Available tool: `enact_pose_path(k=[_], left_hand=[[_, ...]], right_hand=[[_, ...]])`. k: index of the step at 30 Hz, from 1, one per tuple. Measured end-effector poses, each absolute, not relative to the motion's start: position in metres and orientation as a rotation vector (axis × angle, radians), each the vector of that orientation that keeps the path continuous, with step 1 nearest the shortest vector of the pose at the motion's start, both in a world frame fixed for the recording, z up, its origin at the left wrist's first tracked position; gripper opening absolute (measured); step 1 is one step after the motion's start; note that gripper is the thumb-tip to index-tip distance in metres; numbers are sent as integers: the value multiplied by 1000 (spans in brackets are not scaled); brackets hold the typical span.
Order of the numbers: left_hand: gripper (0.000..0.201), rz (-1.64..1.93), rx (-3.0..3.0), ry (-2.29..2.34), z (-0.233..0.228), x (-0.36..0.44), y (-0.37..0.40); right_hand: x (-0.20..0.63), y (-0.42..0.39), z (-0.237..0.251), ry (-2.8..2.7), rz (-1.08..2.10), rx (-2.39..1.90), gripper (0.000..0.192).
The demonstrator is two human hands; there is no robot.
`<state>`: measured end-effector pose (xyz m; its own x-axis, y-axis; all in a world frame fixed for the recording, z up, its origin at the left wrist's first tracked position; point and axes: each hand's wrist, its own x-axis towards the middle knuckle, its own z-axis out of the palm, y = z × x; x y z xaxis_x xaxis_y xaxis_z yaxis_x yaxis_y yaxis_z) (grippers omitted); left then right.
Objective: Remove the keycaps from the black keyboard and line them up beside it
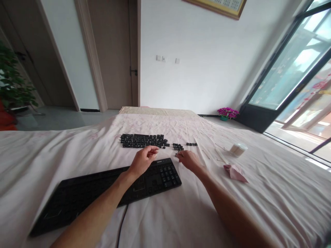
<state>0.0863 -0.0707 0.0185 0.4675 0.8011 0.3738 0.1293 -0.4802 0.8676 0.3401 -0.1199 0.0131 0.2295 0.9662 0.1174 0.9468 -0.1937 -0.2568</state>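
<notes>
A black keyboard [152, 182] lies slanted on the cloth, most of its keycaps off, with the number pad keys [168, 175] still seated at its right end. Over its far edge hovers my left hand [144, 159], fingers curled in a pinch; whatever may be between them is too small to make out. My right hand [190, 160] is just beyond the keyboard's right corner, its fingertips closed on a small dark keycap. Beyond the hands lie a large block of loose black keycaps [142, 140], a smaller cluster [178, 147] and a short row [191, 144].
On the right stand a white round container [238, 150] and a crumpled pink cloth [236, 173], with several thin cotton swabs [206, 154] nearby. The keyboard's cable [122, 224] runs toward me. A pale, wrinkled tablecloth [271, 193] covers the surface.
</notes>
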Motion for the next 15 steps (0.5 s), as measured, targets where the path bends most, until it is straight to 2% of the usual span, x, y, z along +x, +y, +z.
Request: enact_pose_path(k=[8, 15], left_hand=[[22, 725, 2370, 1248, -12, -23, -70], [26, 634, 2521, 1295, -14, -33, -75]], right_hand=[[308, -144, -4, -1755, 32, -2257, 32], [301, -149, -18, -1826, -126, -2156, 26]])
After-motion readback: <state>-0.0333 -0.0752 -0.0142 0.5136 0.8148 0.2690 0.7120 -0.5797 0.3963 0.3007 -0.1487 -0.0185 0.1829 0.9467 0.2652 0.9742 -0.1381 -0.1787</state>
